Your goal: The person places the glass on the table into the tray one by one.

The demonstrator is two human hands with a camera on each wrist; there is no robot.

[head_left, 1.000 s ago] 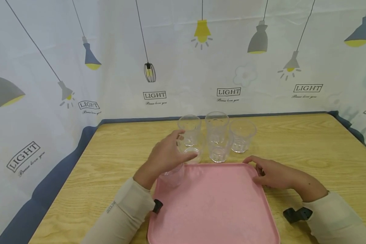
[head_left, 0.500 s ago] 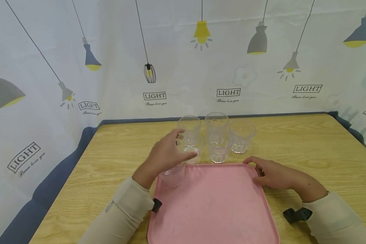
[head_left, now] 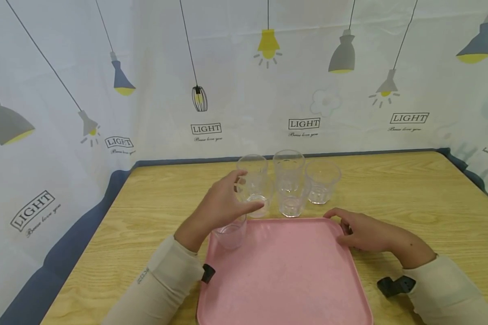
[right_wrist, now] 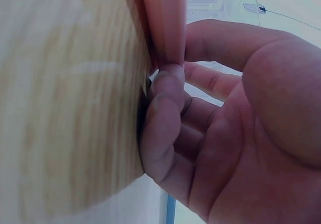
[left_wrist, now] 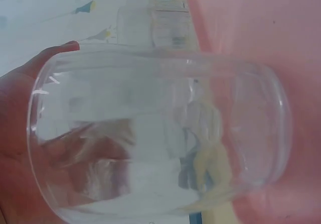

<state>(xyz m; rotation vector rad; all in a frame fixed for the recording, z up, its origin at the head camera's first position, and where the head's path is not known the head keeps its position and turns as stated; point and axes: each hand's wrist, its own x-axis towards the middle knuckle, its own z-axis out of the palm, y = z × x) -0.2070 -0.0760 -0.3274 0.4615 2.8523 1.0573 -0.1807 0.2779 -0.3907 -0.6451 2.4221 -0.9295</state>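
My left hand (head_left: 219,203) curves around a clear plastic cup (head_left: 257,194) standing just beyond the far edge of the pink tray (head_left: 288,271); its thumb lies across the near side and its fingers reach behind. Under that wrist, another clear cup (head_left: 231,238) stands on the tray's far left corner, and this cup (left_wrist: 160,133) fills much of the left wrist view, covering part of the hand. At the tray's far right corner my right hand (head_left: 368,230) grips the rim; the right wrist view has the thumb above the tray edge (right_wrist: 168,23) and curled fingers (right_wrist: 165,133) below.
Several more clear cups stand upright behind the tray, among them a front one (head_left: 291,205), a rear one (head_left: 288,164) and a right one (head_left: 323,180). All rest on a wood-grain table (head_left: 410,189) backed by a lamp-print curtain (head_left: 244,104).
Both hands keep nearly the same place. The left forearm and wrist have shifted very slightly left; the cups and tray stay put.
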